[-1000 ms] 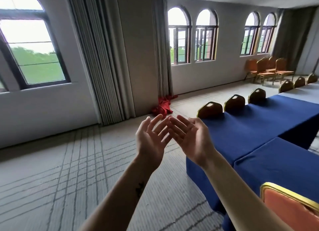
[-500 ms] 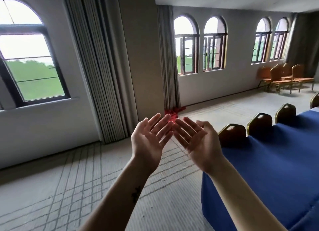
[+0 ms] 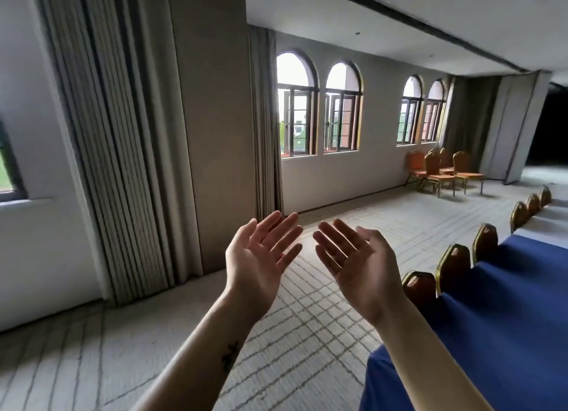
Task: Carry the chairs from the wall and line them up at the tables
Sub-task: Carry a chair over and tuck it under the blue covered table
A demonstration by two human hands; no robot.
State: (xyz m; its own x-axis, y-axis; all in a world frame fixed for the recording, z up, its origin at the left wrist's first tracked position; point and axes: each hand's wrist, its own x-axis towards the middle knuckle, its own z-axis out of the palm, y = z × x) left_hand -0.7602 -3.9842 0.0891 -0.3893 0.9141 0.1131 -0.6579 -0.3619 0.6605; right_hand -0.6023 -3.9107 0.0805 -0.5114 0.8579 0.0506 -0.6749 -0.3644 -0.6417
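Both my hands are raised palm-up in front of me and hold nothing. My left hand (image 3: pixel 261 257) has its fingers straight and spread, and my right hand (image 3: pixel 356 260) mirrors it a short gap away. A cluster of orange chairs with gold frames (image 3: pixel 442 172) stands against the far wall under the arched windows. Along the right, a row of gold-rimmed chair backs (image 3: pixel 453 267) is tucked against the tables covered in blue cloth (image 3: pixel 507 318). Further chair backs (image 3: pixel 533 204) line a white-covered table beyond.
Grey patterned carpet (image 3: pixel 307 333) runs open from me to the far chairs. Long grey curtains (image 3: pixel 123 134) and a beige pillar (image 3: pixel 215 134) stand along the left wall. A dark doorway opening (image 3: pixel 550 124) lies at the far right.
The view has swung right and upward along the room. My hands have drifted slightly apart and stay palm-up and empty. The far chairs now sit nearer the centre.
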